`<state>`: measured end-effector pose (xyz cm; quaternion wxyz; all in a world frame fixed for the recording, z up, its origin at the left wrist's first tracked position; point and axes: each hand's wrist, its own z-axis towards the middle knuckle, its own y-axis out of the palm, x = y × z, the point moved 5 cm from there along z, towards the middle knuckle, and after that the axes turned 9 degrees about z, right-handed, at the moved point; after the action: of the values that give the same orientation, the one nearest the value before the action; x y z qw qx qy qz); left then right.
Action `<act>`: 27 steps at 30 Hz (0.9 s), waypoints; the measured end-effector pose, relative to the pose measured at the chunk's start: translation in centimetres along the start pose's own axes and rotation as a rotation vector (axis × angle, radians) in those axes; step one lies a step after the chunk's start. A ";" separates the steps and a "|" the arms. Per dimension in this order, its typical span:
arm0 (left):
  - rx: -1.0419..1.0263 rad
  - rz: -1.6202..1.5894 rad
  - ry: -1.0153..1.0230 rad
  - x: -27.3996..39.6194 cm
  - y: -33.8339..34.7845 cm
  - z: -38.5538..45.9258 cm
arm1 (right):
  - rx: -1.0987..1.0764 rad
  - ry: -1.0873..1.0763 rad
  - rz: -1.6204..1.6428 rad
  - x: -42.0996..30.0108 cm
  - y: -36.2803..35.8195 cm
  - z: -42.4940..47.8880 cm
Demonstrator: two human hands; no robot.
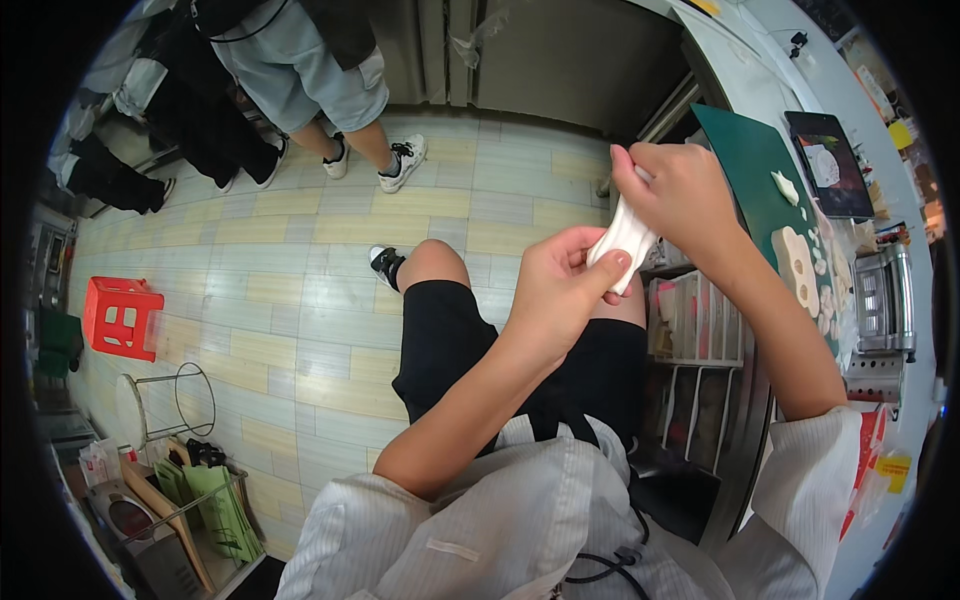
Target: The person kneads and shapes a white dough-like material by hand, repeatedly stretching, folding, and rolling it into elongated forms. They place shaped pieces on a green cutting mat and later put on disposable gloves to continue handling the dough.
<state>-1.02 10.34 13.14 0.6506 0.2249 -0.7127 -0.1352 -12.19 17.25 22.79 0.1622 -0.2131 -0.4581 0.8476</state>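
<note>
A soft white lump of dough or modelling clay (625, 238) is stretched between my two hands above my right thigh. My left hand (566, 281) grips its lower end, thumb pressed on top. The upper end sits in the closed fist of my right hand (671, 187). To the right, a green mat (739, 150) on the counter bears a small white piece (784, 187), a pale slab with holes (795, 271) and several small white bits. A tablet (830, 163) showing a picture lies beside the mat.
A metal roller machine (885, 300) stands on the counter (892, 420) at right. Below it is a white drawer rack (694, 319). A red plastic stool (122, 318) and an overturned round stool (133, 412) are on the floor at left. Other people (322, 82) stand at upper left.
</note>
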 end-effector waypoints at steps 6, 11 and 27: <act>0.030 0.004 -0.005 -0.6 0.3 -2.2 | 0.007 0.046 0.024 2.2 -0.1 0.2; 0.052 0.060 0.032 -1.1 0.5 -4.5 | 0.005 0.108 -0.032 4.2 -1.2 0.8; 0.174 0.088 0.144 -5.7 -2.2 -3.4 | -0.246 0.234 0.172 -0.9 -1.4 -0.9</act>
<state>3.00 11.60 7.55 0.6833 0.2581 -0.6824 -0.0278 -10.88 18.19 23.73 0.1138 -0.3669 -0.5163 0.7655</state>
